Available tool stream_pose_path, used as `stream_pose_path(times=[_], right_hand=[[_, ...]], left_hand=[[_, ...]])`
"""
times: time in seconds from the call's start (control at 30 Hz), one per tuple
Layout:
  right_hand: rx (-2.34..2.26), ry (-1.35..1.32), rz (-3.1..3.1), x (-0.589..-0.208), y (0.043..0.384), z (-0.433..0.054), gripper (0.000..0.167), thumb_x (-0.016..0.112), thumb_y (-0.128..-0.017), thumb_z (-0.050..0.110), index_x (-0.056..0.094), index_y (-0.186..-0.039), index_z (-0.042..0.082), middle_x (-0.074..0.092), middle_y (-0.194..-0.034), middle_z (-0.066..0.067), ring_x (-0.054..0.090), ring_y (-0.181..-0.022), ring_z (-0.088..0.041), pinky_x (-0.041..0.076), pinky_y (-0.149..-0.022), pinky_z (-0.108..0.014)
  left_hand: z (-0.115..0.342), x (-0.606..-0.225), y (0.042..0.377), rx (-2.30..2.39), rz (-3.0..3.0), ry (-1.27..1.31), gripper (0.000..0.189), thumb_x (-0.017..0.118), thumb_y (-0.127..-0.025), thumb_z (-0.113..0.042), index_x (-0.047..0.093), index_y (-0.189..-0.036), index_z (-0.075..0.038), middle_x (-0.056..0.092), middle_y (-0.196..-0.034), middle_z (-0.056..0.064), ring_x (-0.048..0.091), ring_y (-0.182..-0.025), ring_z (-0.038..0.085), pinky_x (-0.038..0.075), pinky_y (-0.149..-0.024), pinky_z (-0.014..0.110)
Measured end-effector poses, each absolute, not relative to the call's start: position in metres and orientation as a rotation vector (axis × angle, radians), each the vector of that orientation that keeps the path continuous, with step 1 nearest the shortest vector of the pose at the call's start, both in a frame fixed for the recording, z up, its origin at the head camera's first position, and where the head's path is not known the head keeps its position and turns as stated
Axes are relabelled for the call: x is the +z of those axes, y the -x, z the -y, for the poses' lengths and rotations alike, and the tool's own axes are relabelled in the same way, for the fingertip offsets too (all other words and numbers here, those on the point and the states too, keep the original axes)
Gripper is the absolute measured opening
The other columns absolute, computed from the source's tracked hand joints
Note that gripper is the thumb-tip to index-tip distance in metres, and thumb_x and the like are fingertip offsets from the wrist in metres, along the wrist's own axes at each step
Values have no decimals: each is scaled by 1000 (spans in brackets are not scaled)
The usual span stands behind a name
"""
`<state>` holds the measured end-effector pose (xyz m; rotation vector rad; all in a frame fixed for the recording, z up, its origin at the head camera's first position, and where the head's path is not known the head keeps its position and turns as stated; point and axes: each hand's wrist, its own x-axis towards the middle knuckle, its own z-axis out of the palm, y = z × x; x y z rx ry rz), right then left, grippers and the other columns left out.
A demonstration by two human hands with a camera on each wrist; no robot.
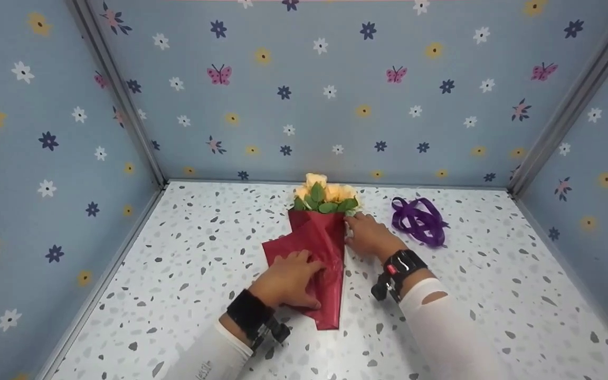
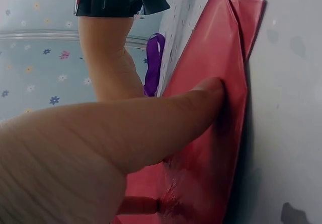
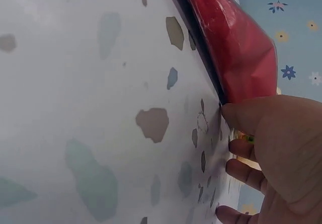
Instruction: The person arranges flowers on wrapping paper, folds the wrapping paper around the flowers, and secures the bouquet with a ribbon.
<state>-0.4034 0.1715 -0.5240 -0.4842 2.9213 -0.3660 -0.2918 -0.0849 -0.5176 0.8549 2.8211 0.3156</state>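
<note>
- Left hand (image 1: 289, 282): its fingers are spread rather than curled, and it rests on the lower left part of the wrap (image 1: 331, 264). The left wrist view shows the thumb pressing near an edge; I see no pinch.
- Wrap: red, lying on the table (image 1: 203, 264) between the hands, its narrow end toward the person. A corner of it juts out to the left above the left hand. The step in hand looks like folding and flattening this wrap; the next move probably calls for keeping the left side pressed while the right edge is lifted and laid across.
- Flowers (image 1: 332, 193): pale orange, with green leaves, showing out of the wrap's far end. Their stems are hidden, so a light press seems wise.
- Right hand (image 1: 370, 235): beside the wrap's upper right edge, fingers loosely parted, thumb tip at that edge; it appears to grip nothing. Lifting the edge would need a pinch.
- Ribbon (image 1: 433, 221): purple, loosely looped on the table to the right, untouched. Tying seems a later step, once the wrap stays closed.
</note>
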Motion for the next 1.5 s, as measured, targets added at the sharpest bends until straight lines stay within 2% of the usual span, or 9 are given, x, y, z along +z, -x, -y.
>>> stream_pose_path(times=[0.1,0.2,0.4,0.57,0.77,0.9,1.03,1.27,1.5], right_hand=[[-351,456,-2931,-524,406,-173,71,67,-112,33,43,-175,10,47,-172,-23,45,-161,-48,44,-128,-71],[-346,472,-2931,-524,403,-178,67,67,-112,32,48,-172,11,48,-170,-24,47,-158,-49,46,-126,-70],[-410,567,-2877,-523,383,-185,61,71,-110,32,58,-165,9,51,-172,-24,49,-160,-48,46,-129,-65],[-470,621,-2827,-522,355,-188,72,78,-107,41,55,-167,8,51,-174,-20,50,-162,-44,42,-133,-61],[-504,610,-2805,-523,332,-182,89,84,-101,51,45,-175,18,43,-181,-15,45,-165,-42,42,-133,-64],[-439,556,-2811,-525,326,-180,89,82,-100,59,47,-174,24,39,-184,-9,37,-170,-39,34,-135,-71],[-412,537,-2797,-528,324,-181,90,82,-98,62,48,-174,28,35,-186,-5,32,-173,-38,22,-136,-79],[-390,576,-2741,-525,320,-185,113,89,-88,68,38,-179,22,25,-190,-7,23,-177,-38,18,-132,-86],[-347,604,-2717,-524,315,-185,126,90,-83,73,32,-181,20,18,-192,-6,13,-179,-38,14,-131,-88]], left_hand=[[84,-519,292,317,-2824,-861,88,95,-85,-57,63,-161,-26,62,-152,10,58,-141,32,52,-117,68],[81,-520,292,336,-2820,-843,88,95,-87,-55,61,-162,-26,60,-157,12,56,-148,34,50,-122,70],[75,-527,293,427,-2803,-773,90,90,-95,-55,52,-171,-25,43,-179,20,36,-171,43,38,-132,74],[76,-526,293,430,-2818,-765,89,88,-96,-54,51,-171,-23,41,-180,22,34,-171,47,37,-132,74],[80,-522,292,391,-2833,-775,89,90,-95,-53,54,-170,-20,42,-179,20,33,-171,46,38,-130,77],[81,-520,292,354,-2813,-760,88,92,-94,-52,57,-168,-19,46,-177,17,37,-170,40,38,-131,76],[80,-519,292,350,-2795,-754,88,93,-93,-50,58,-168,-19,50,-174,16,46,-165,36,41,-131,70],[79,-524,293,390,-2771,-747,89,88,-99,-51,50,-173,-21,37,-185,16,28,-176,38,25,-137,76],[79,-523,292,397,-2778,-754,90,88,-98,-51,50,-172,-19,39,-183,18,29,-174,43,30,-133,78]])
